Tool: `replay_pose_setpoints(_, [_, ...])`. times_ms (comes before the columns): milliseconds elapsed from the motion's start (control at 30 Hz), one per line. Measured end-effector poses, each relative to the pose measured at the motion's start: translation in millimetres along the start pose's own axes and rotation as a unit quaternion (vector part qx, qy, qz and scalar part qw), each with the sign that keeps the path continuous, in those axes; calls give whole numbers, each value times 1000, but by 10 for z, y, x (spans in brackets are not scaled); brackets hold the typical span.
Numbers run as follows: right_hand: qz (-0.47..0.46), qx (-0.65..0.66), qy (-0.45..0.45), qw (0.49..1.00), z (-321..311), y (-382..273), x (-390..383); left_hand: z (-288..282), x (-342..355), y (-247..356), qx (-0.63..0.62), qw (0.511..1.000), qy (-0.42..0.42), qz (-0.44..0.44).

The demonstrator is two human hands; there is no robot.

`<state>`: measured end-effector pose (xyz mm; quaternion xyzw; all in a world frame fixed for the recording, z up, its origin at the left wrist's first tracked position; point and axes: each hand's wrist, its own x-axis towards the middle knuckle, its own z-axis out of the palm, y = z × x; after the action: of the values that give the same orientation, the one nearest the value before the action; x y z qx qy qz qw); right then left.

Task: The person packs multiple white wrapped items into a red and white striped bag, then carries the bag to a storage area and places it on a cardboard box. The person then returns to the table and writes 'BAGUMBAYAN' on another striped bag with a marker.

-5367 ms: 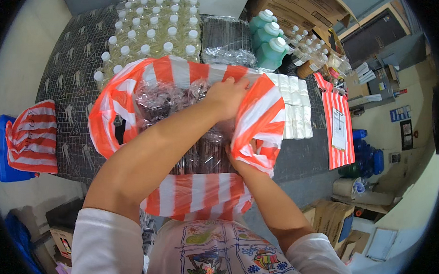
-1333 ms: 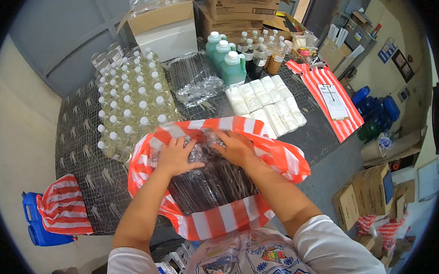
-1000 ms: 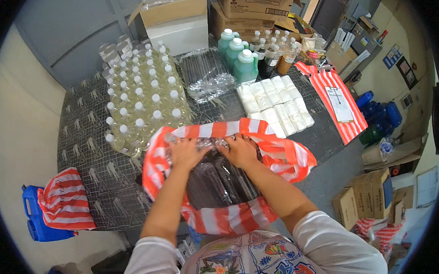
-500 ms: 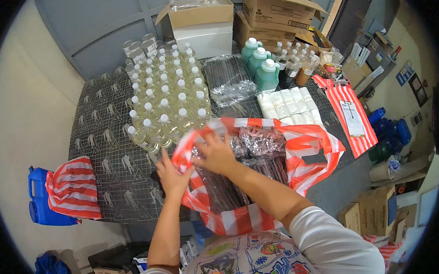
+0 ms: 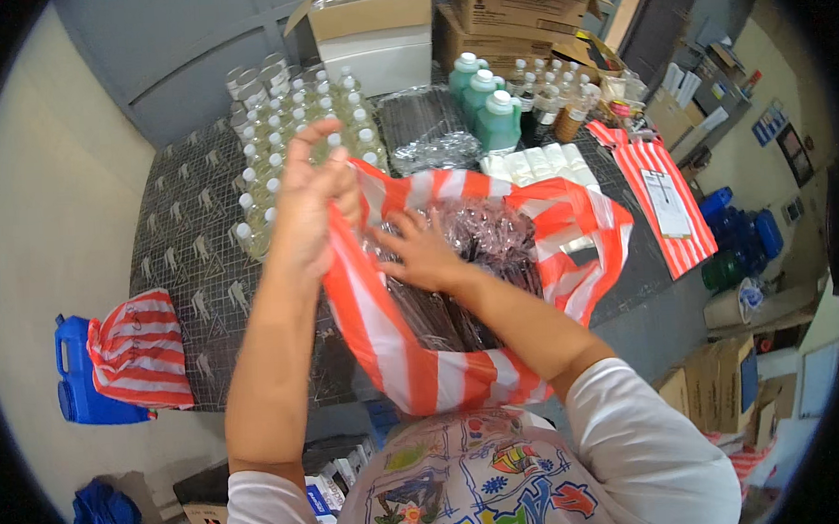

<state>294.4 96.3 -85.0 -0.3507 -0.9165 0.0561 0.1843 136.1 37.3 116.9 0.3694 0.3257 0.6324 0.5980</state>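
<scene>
A red-and-white striped plastic bag [image 5: 382, 334] gapes wide at the table's near edge. Inside it lie several clear-wrapped packs of dark, thin sticks [image 5: 422, 313], perhaps straws; the wrapping bunches up at their far end. My left hand [image 5: 312, 206] is raised above the bag's left side, closed on its rim and pulling it up taut. Reaching into the bag, my right hand [image 5: 421, 251] rests with fingers spread on the packs near the left wall.
Many clear bottles [image 5: 274, 142] with white caps stand beyond the bag, left of another wrapped pack [image 5: 423, 121]. Green jugs [image 5: 498, 123], white bundled bags [image 5: 542, 166] and a clipboard [image 5: 665, 204] on striped plastic lie right. A stuffed striped bag [image 5: 143, 354] and blue jug [image 5: 73, 366] sit far left.
My left hand has risen with the bag's left rim, stretching it upward. My right hand has moved from beside that rim onto the packs inside.
</scene>
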Motion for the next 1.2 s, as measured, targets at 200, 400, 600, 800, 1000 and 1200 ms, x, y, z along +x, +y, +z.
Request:
replay_pose_setpoints(200, [71, 109, 73, 989, -826, 253, -671, -204, -800, 125, 145, 985, -83, -33])
replay_pose_setpoints(400, [-93, 11, -132, 987, 56, -979, -840, -824, -1162, -476, 520, 849, -27, -93])
replay_pose_setpoints(600, [-21, 69, -353, 933, 478, -1562, -938, -1052, -1331, -260, 243, 961, 108, -71])
replay_pose_setpoints(800, [-31, 110, -314, 943, 480, -1419, -996, -1279, -1459, -154, 50, 995, 86, -9])
replay_pose_setpoints(1000, [119, 90, -288, 946, -847, -414, -1759, -1477, -1691, -338, 359, 924, -69, -108])
replay_pose_setpoints(1200, [311, -164, -168, 921, -2530, -223, -1369, -984, -1260, -730, 479, 830, -262, 112])
